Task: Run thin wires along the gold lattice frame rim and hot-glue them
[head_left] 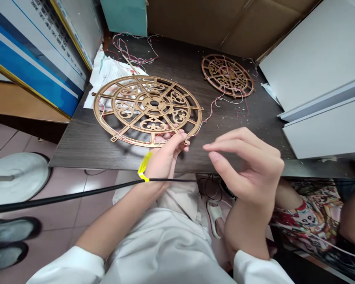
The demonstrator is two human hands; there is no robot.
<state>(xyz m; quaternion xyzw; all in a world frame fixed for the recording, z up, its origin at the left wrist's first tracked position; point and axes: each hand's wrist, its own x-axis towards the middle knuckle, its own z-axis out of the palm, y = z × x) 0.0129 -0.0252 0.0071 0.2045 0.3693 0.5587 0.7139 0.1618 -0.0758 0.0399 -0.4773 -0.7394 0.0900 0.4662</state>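
Observation:
A large round gold filigree frame (148,108) lies flat on the dark wooden table (83,146), with thin red and white wires threaded along its rim. My left hand (165,156) pinches the frame's near edge, fingers closed on the rim and wire. My right hand (248,165) hovers just right of it above the table edge, fingers curled with the index and thumb reaching left; a very thin wire seems to run from it, but I cannot be sure it holds anything.
A smaller gold frame (227,75) with wires lies at the back right. Loose red and white wire (130,49) and crumpled paper (106,73) sit at the back left. White panels (322,79) bound the right side, cardboard (213,21) the back. A black cable (77,195) crosses my left wrist.

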